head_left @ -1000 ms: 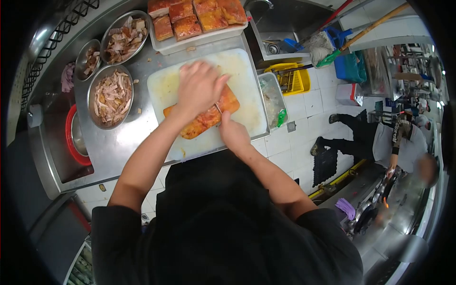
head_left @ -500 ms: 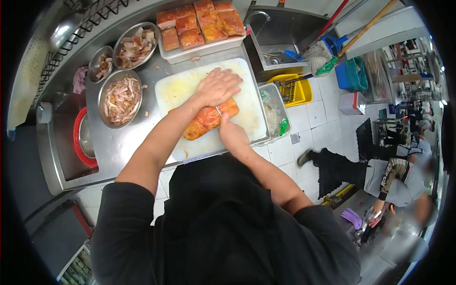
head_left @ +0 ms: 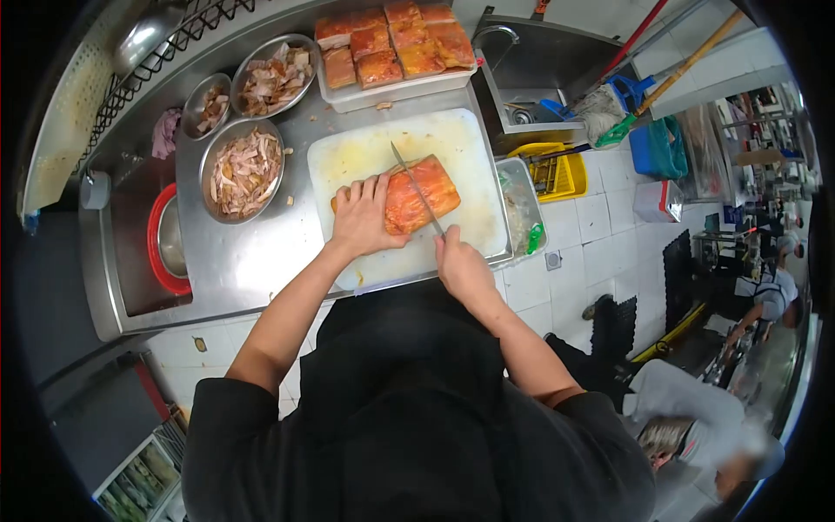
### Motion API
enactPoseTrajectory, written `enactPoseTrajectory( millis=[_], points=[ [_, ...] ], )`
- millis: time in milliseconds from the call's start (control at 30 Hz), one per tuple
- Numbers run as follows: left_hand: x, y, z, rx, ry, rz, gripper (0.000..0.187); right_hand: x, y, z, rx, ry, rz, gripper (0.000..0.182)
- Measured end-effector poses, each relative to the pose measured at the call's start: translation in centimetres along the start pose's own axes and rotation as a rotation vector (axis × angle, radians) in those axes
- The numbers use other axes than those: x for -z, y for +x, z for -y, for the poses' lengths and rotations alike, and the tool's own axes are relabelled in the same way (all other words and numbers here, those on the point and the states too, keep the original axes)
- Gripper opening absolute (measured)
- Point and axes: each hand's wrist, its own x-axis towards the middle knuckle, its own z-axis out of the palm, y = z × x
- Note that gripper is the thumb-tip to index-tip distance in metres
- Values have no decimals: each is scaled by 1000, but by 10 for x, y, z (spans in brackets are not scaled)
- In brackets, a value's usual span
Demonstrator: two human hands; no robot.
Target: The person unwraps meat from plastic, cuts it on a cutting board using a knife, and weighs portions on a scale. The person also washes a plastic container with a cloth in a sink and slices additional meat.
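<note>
A slab of browned, crisp-skinned roast pork lies on the white cutting board. My left hand grips its left part from above, fingertips toward the far edge and thumb near the close edge, covering much of that side. My right hand is closed round the handle of a long knife at the board's near right. The blade slants across the top of the pork, its tip pointing away past the far edge. How deep the blade sits cannot be made out.
Behind the board stands a white tray of roast pork blocks. Metal bowls of meat pieces sit to the left. A clear plastic tub adjoins the right edge. Mops lean by a sink. Another person is at lower right.
My left hand has gone from the pork's far right side to its left part. The knife is now in plain view across the pork. The co-worker at right has shifted lower.
</note>
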Motion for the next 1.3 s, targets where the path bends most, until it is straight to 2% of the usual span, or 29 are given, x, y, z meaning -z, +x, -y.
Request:
enactPoseTrajectory(
  millis=[33, 133, 200, 267, 300, 367, 433, 500, 567, 600, 700, 733, 767, 833, 900, 933, 1000, 1033, 1100, 1167, 1200, 1267, 1300],
  points=[
    [1, 0, 0, 4, -1, 12, 128, 5, 2, 4, 8, -30, -11, 33],
    [-3, -2, 3, 14, 8, 9, 129, -38, 19, -18, -15, -33, -57, 33],
    [-4, 2, 4, 22, 10, -14, 131, -33, 27, -20, 13, -29, -78, 34],
    [1, 0, 6, -17, -101, -80, 110, -27, 14, -14, 15, -6, -89, 34],
    [14, 15, 5, -35, -94, -94, 110, -18, 16, -11, 23, -7, -76, 35],
    [36, 42, -1, 107, -195, -12, 73, -11, 16, -9, 24, -4, -64, 35],
    [44, 85, -9, -137, -402, -326, 46, -11, 16, -7, 21, 4, -56, 35],
    [94, 117, -41, -412, -246, -629, 46, -5, 17, -4, 3, 8, -34, 35],
    [149, 115, -77, -484, -175, -654, 45, -6, 17, -6, -14, 12, -8, 35],
    [162, 116, -85, -558, -97, -694, 46, -10, 18, -8, -4, 25, -19, 35],
    [-25, 129, -39, -548, -11, -280, 49, -23, 25, -16, -28, 33, -14, 35],
    [-20, 126, -44, -544, -16, -268, 49, -23, 27, -16, -40, 45, 6, 35],
    [-9, 144, -47, -561, 55, -346, 51, -19, 43, -17, -36, 52, -18, 35],
    [12, 129, -55, -562, 99, -363, 53, -23, 28, -16, -47, 35, -4, 36],
    [50, 129, -42, -388, -348, -519, 54, -24, 29, -17, -33, 68, -14, 34],
    [51, 123, -31, -387, -342, -519, 54, -24, 28, -18, -18, 88, -18, 33],
    [51, 107, -7, -120, -532, -424, 56, -17, 38, -38, 56, 204, 21, 34],
    [45, 97, 2, -122, -529, -431, 56, -13, 42, -44, 125, 315, 62, 36],
    [28, 72, 14, 75, -531, -115, 69, -12, 41, -40, 107, 314, 62, 37],
    [16, 36, 7, 41, -242, 11, 99, -9, 42, -38, 91, 314, 70, 39],
    [15, 22, 2, 51, -241, 1, 99, -4, 44, -40, 81, 368, 111, 39],
    [14, 1, -6, -3, -14, -14, 125, 2, 44, -42, 74, 421, 162, 39],
    [8, -1, -4, 17, -43, -25, 134, 6, 43, -43, 74, 374, 160, 39]
  ],
)
